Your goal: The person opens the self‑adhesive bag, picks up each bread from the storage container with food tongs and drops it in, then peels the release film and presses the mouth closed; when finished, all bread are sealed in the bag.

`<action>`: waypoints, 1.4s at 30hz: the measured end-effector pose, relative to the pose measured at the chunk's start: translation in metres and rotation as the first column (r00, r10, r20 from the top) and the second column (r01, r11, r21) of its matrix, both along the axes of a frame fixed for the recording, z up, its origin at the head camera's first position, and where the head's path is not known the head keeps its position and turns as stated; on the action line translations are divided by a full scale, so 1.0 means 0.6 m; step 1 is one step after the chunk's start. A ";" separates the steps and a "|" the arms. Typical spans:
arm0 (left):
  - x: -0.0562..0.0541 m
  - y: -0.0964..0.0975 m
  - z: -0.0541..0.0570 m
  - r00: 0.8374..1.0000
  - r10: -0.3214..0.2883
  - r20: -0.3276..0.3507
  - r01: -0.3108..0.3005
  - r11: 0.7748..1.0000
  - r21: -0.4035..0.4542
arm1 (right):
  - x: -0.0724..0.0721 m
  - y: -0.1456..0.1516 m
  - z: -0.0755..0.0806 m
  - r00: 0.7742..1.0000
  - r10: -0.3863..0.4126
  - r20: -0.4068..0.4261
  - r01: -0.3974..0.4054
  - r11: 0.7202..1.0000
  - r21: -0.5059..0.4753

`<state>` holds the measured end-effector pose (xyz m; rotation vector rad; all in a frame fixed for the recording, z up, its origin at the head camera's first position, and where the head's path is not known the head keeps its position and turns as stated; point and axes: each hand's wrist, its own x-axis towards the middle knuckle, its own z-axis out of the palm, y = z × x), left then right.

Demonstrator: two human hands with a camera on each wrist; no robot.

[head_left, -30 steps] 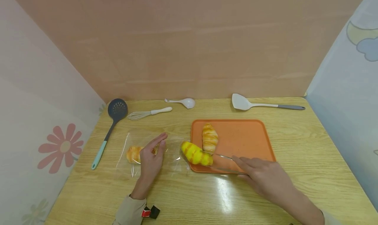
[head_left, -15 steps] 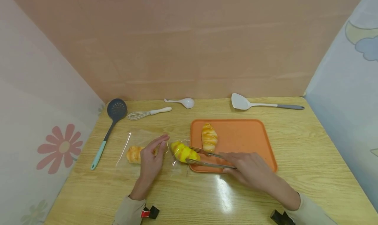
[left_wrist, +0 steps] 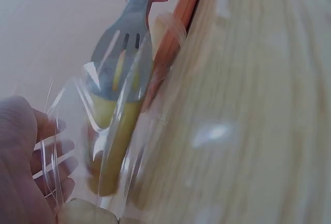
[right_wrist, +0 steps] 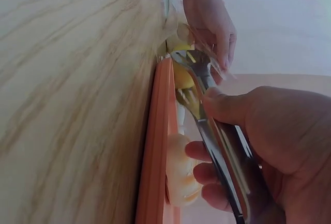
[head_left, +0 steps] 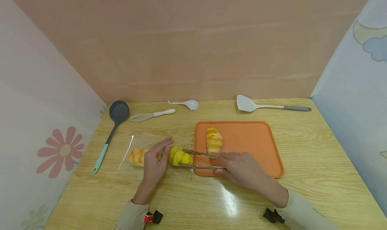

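Observation:
In the head view my right hand grips metal serving tongs, whose slotted ends clasp a yellow croissant-shaped bread. The bread sits at the mouth of a clear plastic bag, close beside my left hand. That hand's fingers are mostly straight, the thumb apart from them, with the clear film running across the fingers in the left wrist view. Inside the bag, a golden bread roll is partly hidden by the left hand.
An orange tray bears another striped bread at its left side. Along the back lie a skimmer, a whisk, a white spoon and a turner. A brown panel rises behind the table.
My right hand has moved left with the tongs, carrying the yellow bread from over the tray's edge to the bag beside my left hand. The left hand has stayed nearly still.

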<state>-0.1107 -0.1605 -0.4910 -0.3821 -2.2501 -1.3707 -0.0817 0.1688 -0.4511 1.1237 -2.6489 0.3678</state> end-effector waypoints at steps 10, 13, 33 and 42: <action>-0.003 -0.005 -0.005 0.999 0.011 -0.041 -0.012 0.999 -0.032 | 0.013 -0.025 0.001 0.990 -0.011 -0.140 0.022 0.997 0.076; -0.006 -0.007 -0.011 0.998 0.019 -0.064 -0.020 0.999 -0.026 | 0.026 -0.031 0.007 0.981 -0.017 -0.191 0.035 0.996 0.086; -0.001 -0.006 -0.003 0.997 -0.010 -0.072 0.009 1.000 -0.009 | 0.022 -0.028 0.011 0.928 -0.042 0.371 0.097 0.987 -0.131; 0.002 -0.001 0.005 0.996 -0.015 -0.087 0.012 0.999 -0.037 | 0.004 -0.036 0.006 0.897 0.034 0.440 0.066 0.975 -0.210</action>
